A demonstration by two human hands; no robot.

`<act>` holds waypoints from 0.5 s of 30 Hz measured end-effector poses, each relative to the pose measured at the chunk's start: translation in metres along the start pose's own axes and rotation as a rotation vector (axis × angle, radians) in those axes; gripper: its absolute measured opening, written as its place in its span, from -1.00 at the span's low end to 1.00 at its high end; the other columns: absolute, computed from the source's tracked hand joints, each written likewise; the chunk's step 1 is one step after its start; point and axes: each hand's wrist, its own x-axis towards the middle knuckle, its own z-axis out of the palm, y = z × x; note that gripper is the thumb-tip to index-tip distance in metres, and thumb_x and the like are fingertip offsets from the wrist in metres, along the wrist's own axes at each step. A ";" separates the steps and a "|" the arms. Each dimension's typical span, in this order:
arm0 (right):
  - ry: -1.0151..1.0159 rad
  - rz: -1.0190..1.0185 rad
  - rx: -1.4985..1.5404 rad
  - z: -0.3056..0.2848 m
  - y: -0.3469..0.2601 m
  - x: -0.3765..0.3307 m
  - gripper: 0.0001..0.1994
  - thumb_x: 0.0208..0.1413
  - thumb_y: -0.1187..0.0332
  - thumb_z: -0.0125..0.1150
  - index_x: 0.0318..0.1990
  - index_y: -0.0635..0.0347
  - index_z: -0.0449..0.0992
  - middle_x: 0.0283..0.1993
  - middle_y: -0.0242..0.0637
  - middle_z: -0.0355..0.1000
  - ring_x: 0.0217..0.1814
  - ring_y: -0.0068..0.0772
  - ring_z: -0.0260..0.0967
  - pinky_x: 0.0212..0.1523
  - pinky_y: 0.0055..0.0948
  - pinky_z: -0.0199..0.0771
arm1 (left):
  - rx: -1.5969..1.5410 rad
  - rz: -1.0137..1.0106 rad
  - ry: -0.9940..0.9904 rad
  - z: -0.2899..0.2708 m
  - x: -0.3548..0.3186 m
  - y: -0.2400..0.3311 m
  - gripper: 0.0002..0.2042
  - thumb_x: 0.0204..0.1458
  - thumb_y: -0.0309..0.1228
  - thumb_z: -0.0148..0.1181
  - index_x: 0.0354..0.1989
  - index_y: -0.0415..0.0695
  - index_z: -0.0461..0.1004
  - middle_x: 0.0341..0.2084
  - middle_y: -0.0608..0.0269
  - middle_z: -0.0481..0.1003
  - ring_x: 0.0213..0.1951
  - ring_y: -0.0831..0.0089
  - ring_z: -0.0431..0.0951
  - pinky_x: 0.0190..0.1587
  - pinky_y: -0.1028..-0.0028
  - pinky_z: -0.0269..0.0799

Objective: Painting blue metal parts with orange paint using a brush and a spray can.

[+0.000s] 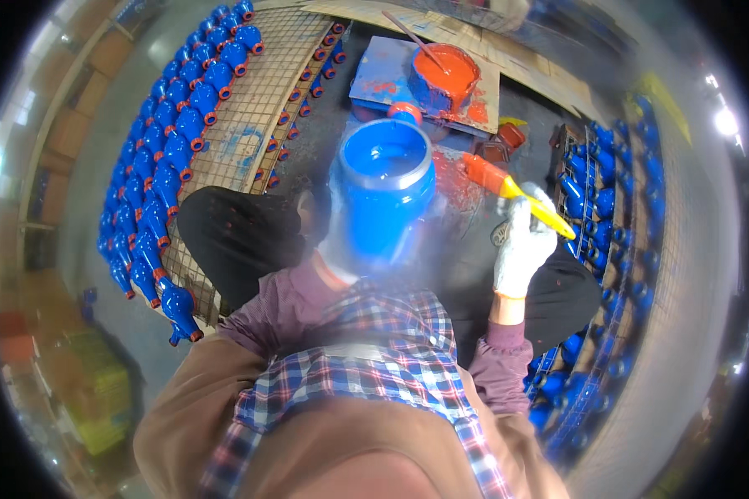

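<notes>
A glossy blue hollow metal part with a bare silver rim is held up in front of my lap, its round opening turned up. A red-orange end shows at its far side. My gloved left hand grips it from the left and below; most of those fingers are hidden behind the part, and lens haze blurs them. In my gloved right hand is a paintbrush with a yellow handle, its bristles covered in red-orange paint. The brush points up and left, apart from the part.
Beyond the part, a container of red-orange paint with a stick in it stands on a paint-spattered board. Rows of blue parts with red ends cover a mesh rack at left. More blue parts fill racks at right.
</notes>
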 end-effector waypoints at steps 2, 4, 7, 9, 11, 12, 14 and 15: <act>0.014 0.010 0.049 -0.002 -0.006 0.007 -0.75 0.23 0.52 0.10 0.03 0.40 0.43 -0.22 -0.22 0.45 -0.32 -0.50 0.41 -0.24 -0.53 0.47 | 0.393 0.162 0.027 0.014 0.008 0.010 -0.45 0.33 -0.01 -0.23 0.34 -0.13 0.18 0.20 0.11 0.36 0.16 0.26 0.44 -0.08 0.23 0.52; 0.017 -0.004 0.125 -0.004 -0.013 0.010 -0.74 0.27 0.45 0.10 0.05 0.42 0.42 -0.23 -0.22 0.45 -0.35 -0.53 0.39 -0.28 -0.56 0.42 | 1.011 -0.027 0.224 0.026 0.016 0.025 -0.44 0.27 0.09 -0.21 0.32 0.03 0.23 0.26 0.26 0.32 0.30 0.18 0.26 0.19 -0.10 0.17; 0.046 -0.059 0.032 -0.007 -0.024 0.015 -0.71 0.29 0.41 0.10 0.08 0.42 0.41 -0.23 -0.23 0.45 -0.34 -0.56 0.39 -0.28 -0.59 0.41 | 0.078 -0.171 -0.023 0.032 0.030 0.045 -0.31 0.18 0.24 -0.14 0.35 0.04 0.21 0.30 0.17 0.26 0.32 0.05 0.22 0.25 -0.17 0.19; 0.070 -0.035 0.106 -0.008 -0.028 0.020 -0.71 0.30 0.41 0.09 0.08 0.43 0.41 -0.21 -0.22 0.44 -0.31 -0.55 0.42 -0.28 -0.60 0.43 | -0.199 -0.178 -0.173 0.029 0.033 0.050 -0.23 0.14 0.29 -0.09 0.37 -0.02 0.17 0.27 0.00 0.25 0.22 -0.03 0.29 0.15 -0.09 0.32; 0.106 -0.085 -0.005 -0.010 -0.031 0.026 -0.70 0.30 0.41 0.09 0.08 0.44 0.40 -0.18 -0.22 0.44 -0.31 -0.54 0.42 -0.27 -0.58 0.44 | -0.141 -0.047 -0.066 0.022 0.033 0.049 -0.16 0.11 0.31 -0.04 0.38 -0.11 0.11 0.20 -0.25 0.26 0.02 -0.15 0.41 -0.02 0.07 0.47; 0.114 -0.044 -0.022 -0.010 -0.030 0.029 -0.70 0.30 0.41 0.09 0.08 0.44 0.40 -0.18 -0.22 0.44 -0.31 -0.54 0.42 -0.27 -0.58 0.44 | -0.310 -0.220 -0.041 0.016 0.033 0.050 -0.15 0.11 0.30 -0.02 0.39 -0.12 0.09 0.24 -0.29 0.19 0.06 -0.25 0.38 0.02 0.01 0.47; 0.116 -0.061 0.155 -0.008 -0.024 0.036 -0.71 0.29 0.41 0.10 0.07 0.43 0.40 -0.20 -0.23 0.43 -0.35 -0.55 0.40 -0.29 -0.57 0.44 | -0.372 -0.261 -0.006 0.003 0.032 0.053 -0.18 0.13 0.28 -0.06 0.38 -0.12 0.10 0.28 -0.25 0.18 0.11 -0.26 0.38 0.03 -0.02 0.52; 0.136 -0.038 0.115 -0.005 -0.019 0.037 -0.71 0.29 0.41 0.10 0.07 0.43 0.40 -0.20 -0.23 0.43 -0.35 -0.55 0.40 -0.29 -0.57 0.44 | -0.186 -0.253 0.131 -0.004 0.032 0.055 -0.25 0.17 0.26 -0.09 0.35 -0.08 0.16 0.22 -0.15 0.29 0.07 -0.09 0.46 -0.04 0.03 0.58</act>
